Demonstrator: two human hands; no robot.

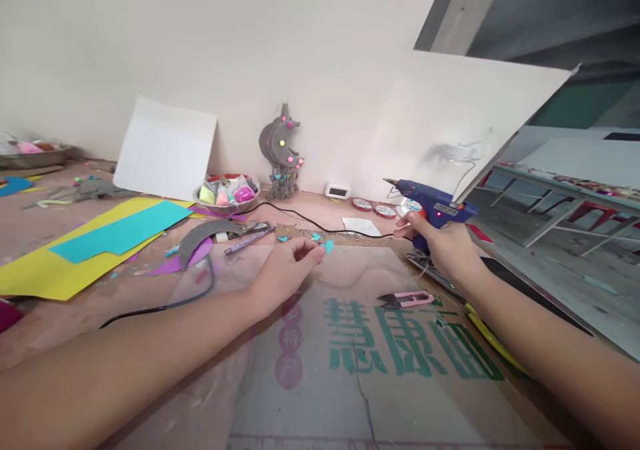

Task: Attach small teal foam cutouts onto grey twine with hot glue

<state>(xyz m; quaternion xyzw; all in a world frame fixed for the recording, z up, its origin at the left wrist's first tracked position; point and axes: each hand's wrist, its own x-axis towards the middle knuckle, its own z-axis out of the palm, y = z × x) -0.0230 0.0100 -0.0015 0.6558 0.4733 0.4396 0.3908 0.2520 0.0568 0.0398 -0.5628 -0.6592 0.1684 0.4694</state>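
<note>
My left hand (290, 270) pinches a small turquoise heart (328, 246) between thumb and fingertips, just above the plastic-covered board. In my right hand (445, 247) is a blue glue gun (434, 202), raised off the table, a red light on its side and its nozzle pointing left. A gap separates the nozzle from the heart. Two more turquoise cutouts, one a small piece (317, 237) and one darker-edged piece (283, 239), lie just beyond my left hand. Pink thread snips (407, 299) rest on the board between my arms.
A grey crescent (203, 238) and a purple pen (247, 242) lie left of my hand. Yellow (30, 273) and turquoise sheets (120, 232) cover the left side. Behind stand a bowl of coloured packets (220, 209), a decorated moon (270, 142) and a clock (337, 191). A black cord (310, 223) crosses the table.
</note>
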